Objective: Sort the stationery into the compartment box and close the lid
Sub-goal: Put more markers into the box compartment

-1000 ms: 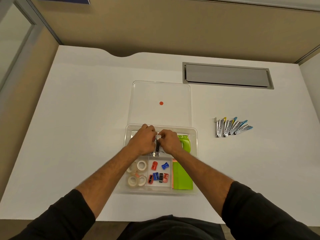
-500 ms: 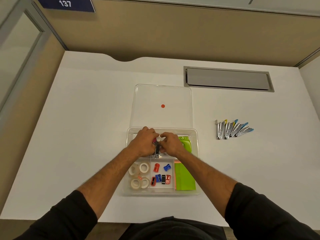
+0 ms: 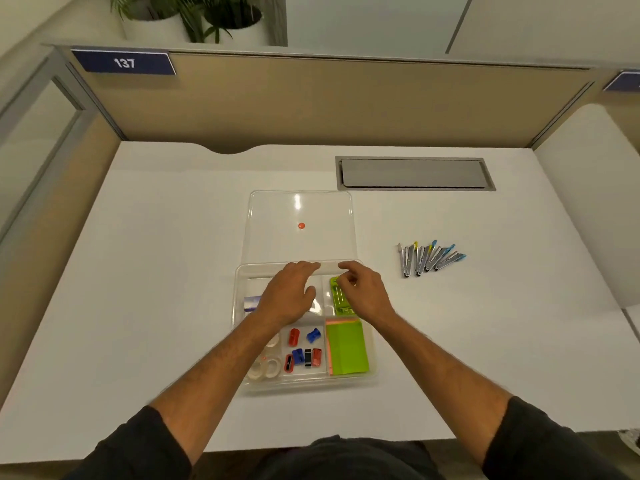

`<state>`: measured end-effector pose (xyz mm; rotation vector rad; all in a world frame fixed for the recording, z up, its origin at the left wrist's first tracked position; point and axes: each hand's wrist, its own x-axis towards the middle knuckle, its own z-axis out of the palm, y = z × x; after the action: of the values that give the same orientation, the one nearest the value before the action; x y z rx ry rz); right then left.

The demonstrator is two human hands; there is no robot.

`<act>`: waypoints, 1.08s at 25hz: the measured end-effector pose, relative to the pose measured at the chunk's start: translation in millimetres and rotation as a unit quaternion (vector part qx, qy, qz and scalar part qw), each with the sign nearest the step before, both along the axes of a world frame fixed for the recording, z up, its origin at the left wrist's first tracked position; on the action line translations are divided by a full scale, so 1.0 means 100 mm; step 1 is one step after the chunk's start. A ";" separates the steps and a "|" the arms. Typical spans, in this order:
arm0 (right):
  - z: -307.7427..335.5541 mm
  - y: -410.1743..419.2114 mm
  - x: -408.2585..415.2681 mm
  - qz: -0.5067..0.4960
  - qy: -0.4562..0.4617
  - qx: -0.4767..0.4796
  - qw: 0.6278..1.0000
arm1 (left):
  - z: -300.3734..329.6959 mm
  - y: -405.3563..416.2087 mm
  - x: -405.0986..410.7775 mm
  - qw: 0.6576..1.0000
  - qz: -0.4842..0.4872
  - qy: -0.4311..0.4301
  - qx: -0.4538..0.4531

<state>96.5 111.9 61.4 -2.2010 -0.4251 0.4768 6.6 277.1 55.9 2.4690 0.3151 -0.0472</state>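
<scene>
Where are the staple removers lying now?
In the head view, the staple removers lie in a row on the white desk, right of the compartment box, below the grey hatch.

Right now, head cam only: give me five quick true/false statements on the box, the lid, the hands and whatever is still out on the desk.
1. The lid lies open behind the box. True.
2. The staplers are inside the box. False: they lie on the desk, to the right of it.
3. The sharpeners sit in a front compartment, left of the green sticky notes. True.
4. The left hand holds a tape roll. False: it holds nothing, fingers loose over the back compartments.
5. The right hand rests on the desk. False: it is over the box, beside a green item.
</scene>
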 end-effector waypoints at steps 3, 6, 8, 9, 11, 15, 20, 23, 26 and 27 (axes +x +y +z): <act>0.01 -0.27 0.00 0.005 -0.014 0.001 1.000 | 0.03 -0.33 0.04 1.000 -0.014 -0.012 -0.023; -0.03 -0.55 0.05 0.014 -0.046 -0.025 0.999 | 0.05 -0.59 0.10 0.999 -0.025 -0.013 -0.034; -0.05 -0.73 0.11 0.008 -0.063 -0.035 0.997 | 0.06 -0.74 0.14 0.999 -0.024 -0.011 -0.027; -0.06 -0.82 0.16 0.006 -0.068 -0.037 0.997 | 0.06 -0.81 0.17 0.999 -0.023 -0.010 -0.027; -0.06 -1.01 0.28 0.002 -0.070 -0.040 0.997 | 0.08 -0.95 0.24 0.999 -0.021 -0.003 -0.032; -0.06 -1.36 0.55 -0.021 -0.070 -0.050 0.996 | 0.10 -1.26 0.46 0.999 -0.020 -0.002 -0.024; -0.13 -1.73 0.94 -0.030 -0.075 -0.052 0.995 | 0.09 -1.56 0.73 1.000 -0.004 -0.010 -0.014; -0.18 -1.82 1.18 -0.051 -0.067 -0.046 0.995 | 0.01 -1.61 0.85 1.000 0.014 -0.005 -0.010; -0.21 -1.82 1.38 -0.059 -0.053 -0.040 0.996 | -0.03 -1.65 0.99 1.000 0.022 0.011 -0.008; -0.23 -1.80 1.47 -0.064 -0.040 -0.039 0.996 | -0.07 -1.65 1.05 1.000 0.023 0.016 -0.007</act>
<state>243.0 -68.3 38.8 -2.3128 -0.3089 0.3421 112.0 111.8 49.4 2.4491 0.3832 -0.0698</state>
